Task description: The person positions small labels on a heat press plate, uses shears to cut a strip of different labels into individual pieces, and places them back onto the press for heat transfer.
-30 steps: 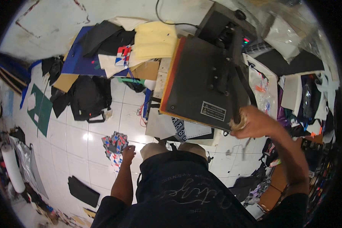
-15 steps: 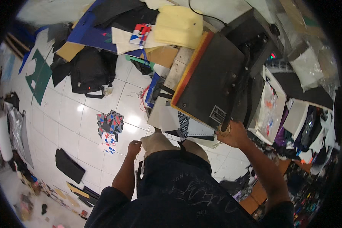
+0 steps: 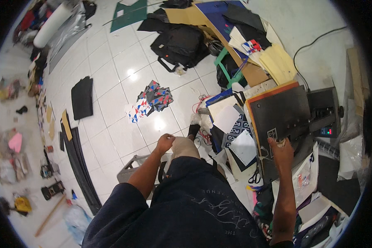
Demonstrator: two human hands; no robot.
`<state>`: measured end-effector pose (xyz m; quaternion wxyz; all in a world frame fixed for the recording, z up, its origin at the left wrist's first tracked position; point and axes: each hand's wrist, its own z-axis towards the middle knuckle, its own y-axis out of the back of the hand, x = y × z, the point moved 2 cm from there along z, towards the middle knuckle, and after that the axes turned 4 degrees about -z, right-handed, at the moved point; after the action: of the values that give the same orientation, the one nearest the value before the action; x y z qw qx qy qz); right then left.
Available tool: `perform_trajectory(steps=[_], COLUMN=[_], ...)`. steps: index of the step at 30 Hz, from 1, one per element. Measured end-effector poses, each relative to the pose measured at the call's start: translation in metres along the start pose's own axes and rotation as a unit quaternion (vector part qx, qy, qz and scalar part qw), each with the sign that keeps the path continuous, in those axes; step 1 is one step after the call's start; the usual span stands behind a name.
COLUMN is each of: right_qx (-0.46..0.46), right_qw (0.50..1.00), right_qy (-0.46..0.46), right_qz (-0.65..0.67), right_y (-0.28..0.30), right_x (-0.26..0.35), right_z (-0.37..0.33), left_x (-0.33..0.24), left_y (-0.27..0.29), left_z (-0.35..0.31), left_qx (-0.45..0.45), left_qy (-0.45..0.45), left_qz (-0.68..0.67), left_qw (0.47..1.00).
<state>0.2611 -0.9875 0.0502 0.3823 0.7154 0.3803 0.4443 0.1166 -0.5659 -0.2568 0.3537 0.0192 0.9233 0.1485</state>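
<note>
My right hand [image 3: 282, 155] is wrapped around the taped handle [image 3: 281, 143] of a heat press. The press's dark, flat upper plate [image 3: 277, 109] has an orange edge, and a lit control box [image 3: 325, 131] sits behind it. Loosely curled beside my knee is my left hand [image 3: 165, 143], and nothing shows in its fingers. Left of the press lie a dark patterned sheet with pale lettering [image 3: 236, 130], a white sheet [image 3: 226, 120] and a hole-edged white sheet [image 3: 244, 149]. What lies under the plate is hidden.
Black-handled scissors [image 3: 255, 177] rest by the press's near corner. Patterned cut pieces [image 3: 157, 97] and a black bag [image 3: 180, 45] lie on the tiled floor. A grey stool [image 3: 128, 168] shows beneath me. A cable [image 3: 314, 41] runs behind the press.
My view has turned left, so the floor pieces and press sit farther right and appear rotated. My right hand remains on the handle, while my left stays near my knee.
</note>
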Motion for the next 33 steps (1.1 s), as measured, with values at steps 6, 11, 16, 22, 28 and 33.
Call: perform_trajectory(steps=[6, 11, 16, 22, 28, 33], right_qx=[-0.040, -0.095, -0.113, -0.107, -0.153, -0.181], right_qw=[0.986, 0.983, 0.985, 0.978, 0.966, 0.952], right_qy=[0.131, 0.130, 0.098, 0.162, 0.178, 0.181], right_qz=[-0.093, -0.084, -0.089, -0.070, -0.106, -0.165], right_y=[0.004, -0.018, -0.002, -0.029, -0.024, -0.029], right_x=[-0.019, -0.056, -0.064, -0.041, -0.057, -0.076], right_z=[-0.033, -0.031, -0.043, -0.032, -0.040, -0.030], left_x=[0.185, 0.219, 0.274, 0.412, 0.382, 0.312], left_y=[0.018, -0.006, -0.026, -0.042, 0.020, 0.053], left_z=[-0.102, -0.240, -0.301, -0.286, -0.280, -0.328], left_qx=[-0.082, 0.150, 0.134, 0.120, -0.056, -0.246], left_qy=[0.026, -0.042, -0.037, -0.030, 0.015, 0.028], left_qz=[0.156, 0.364, 0.115, -0.007, -0.053, -0.225], left_qw=[0.984, 0.918, 0.984, 0.992, 0.997, 0.942])
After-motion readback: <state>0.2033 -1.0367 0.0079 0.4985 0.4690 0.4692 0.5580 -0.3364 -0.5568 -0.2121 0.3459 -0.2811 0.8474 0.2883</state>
